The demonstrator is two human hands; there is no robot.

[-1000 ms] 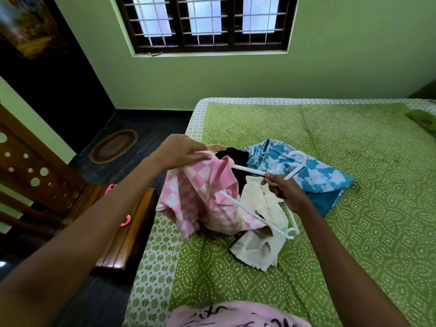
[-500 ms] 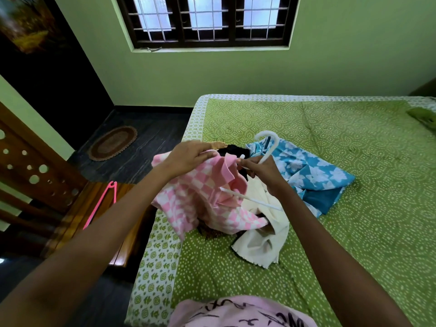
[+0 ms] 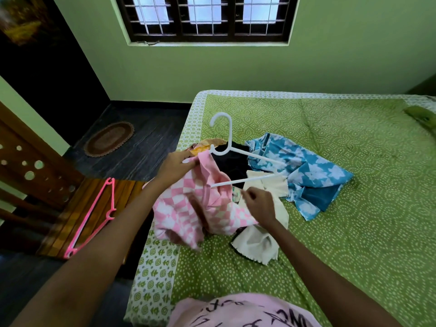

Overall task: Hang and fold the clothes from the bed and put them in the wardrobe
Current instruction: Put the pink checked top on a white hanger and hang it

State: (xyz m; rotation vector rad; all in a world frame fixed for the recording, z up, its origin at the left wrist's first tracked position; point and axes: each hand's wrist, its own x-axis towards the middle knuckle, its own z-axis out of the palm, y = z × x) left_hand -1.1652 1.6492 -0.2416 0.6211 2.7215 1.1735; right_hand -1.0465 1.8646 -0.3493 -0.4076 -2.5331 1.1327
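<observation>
A pink checked garment (image 3: 188,208) hangs partly threaded onto a white plastic hanger (image 3: 245,180), whose hook (image 3: 221,123) points up and away from me. My left hand (image 3: 177,168) grips the garment's top edge together with the hanger's left end. My right hand (image 3: 257,204) is curled and pinches the garment's fabric just below the hanger's bottom bar. Beneath them on the green bed (image 3: 354,232) lie a black garment (image 3: 231,161), a cream cloth (image 3: 262,241), a blue floral garment (image 3: 299,166) and an orange-yellow piece (image 3: 207,147).
A pink hanger (image 3: 94,215) lies on a wooden bench (image 3: 70,220) left of the bed. An oval mat (image 3: 108,138) sits on the dark floor beyond it. A green pillow (image 3: 422,116) is at the bed's far right. The wardrobe is out of view.
The hanger has swung so its hook now stands up and away from me. My right hand has let go of the hanger's neck and dropped to the pink fabric.
</observation>
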